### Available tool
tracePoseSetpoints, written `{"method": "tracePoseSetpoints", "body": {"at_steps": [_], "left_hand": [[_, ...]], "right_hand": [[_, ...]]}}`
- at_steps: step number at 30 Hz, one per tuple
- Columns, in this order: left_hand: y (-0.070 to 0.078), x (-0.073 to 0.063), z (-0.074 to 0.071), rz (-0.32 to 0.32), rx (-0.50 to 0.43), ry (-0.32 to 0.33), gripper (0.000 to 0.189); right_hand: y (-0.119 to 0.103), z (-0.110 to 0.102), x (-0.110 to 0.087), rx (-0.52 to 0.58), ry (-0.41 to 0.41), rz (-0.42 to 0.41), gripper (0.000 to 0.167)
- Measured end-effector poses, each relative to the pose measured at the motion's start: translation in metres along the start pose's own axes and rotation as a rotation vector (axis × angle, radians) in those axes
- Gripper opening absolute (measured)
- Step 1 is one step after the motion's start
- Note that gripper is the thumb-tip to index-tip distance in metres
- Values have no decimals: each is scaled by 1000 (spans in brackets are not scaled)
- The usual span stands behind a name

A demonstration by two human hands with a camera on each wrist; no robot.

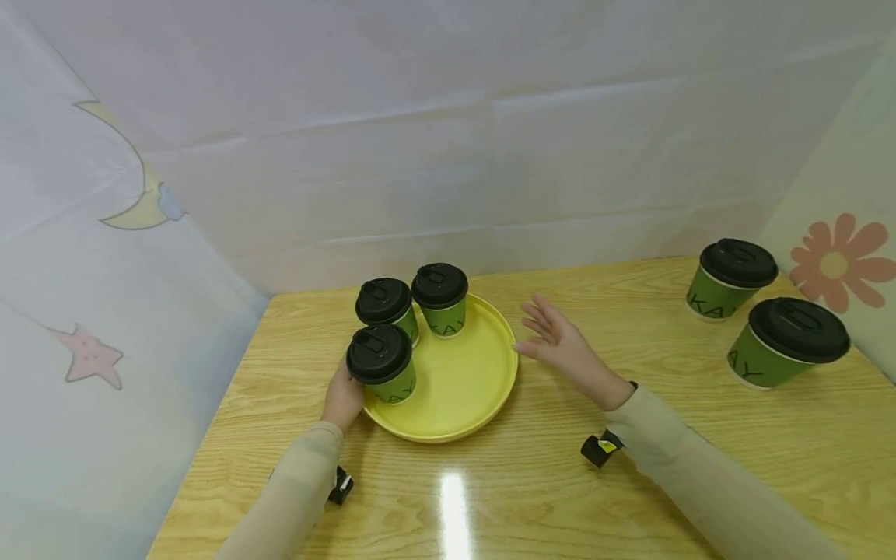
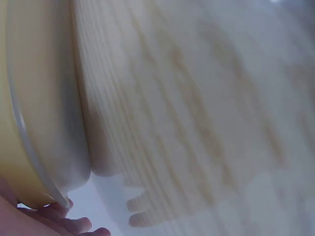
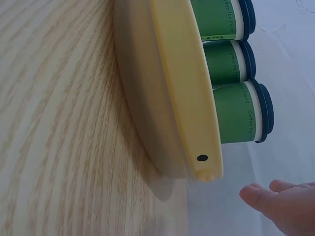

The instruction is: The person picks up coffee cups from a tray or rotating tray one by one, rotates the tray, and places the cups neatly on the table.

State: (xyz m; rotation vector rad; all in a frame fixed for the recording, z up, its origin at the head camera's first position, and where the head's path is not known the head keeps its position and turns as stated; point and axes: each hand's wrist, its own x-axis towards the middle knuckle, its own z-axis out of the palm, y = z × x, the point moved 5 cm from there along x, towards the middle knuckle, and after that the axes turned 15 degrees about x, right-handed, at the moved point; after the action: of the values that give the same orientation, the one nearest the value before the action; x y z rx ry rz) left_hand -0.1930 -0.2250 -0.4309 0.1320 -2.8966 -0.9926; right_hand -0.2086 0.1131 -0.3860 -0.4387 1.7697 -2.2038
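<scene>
A round yellow tray carries three green paper cups with black lids: the near-left cup, one behind it and one at the back. At the tray's left edge my left hand holds the rim, partly hidden by the near-left cup. In the left wrist view its fingers lie against the rim. My right hand is just off the tray's right side with fingers spread and nothing in them. The right wrist view shows a gap between that hand and the rim.
Two more lidded green cups, a farther one and a nearer one, stand at the right of the wooden table. White cloth hangs behind the table and along both sides.
</scene>
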Motion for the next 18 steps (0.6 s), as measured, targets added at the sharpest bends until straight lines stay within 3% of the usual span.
{"method": "tracePoseSetpoints", "body": {"at_steps": [6,13,18], "left_hand": [[2,1,-2,-13,-14,-23,45],[-4,3,-4,-83,-64,-68,46],[-5,-4,-8,-105,-84,-97,50]], "right_hand": [[1,2,5,-13,1,-18,91],[2,7,8,-17,0,-26,92],[4,9,11,-29,-2,-25,93]]}}
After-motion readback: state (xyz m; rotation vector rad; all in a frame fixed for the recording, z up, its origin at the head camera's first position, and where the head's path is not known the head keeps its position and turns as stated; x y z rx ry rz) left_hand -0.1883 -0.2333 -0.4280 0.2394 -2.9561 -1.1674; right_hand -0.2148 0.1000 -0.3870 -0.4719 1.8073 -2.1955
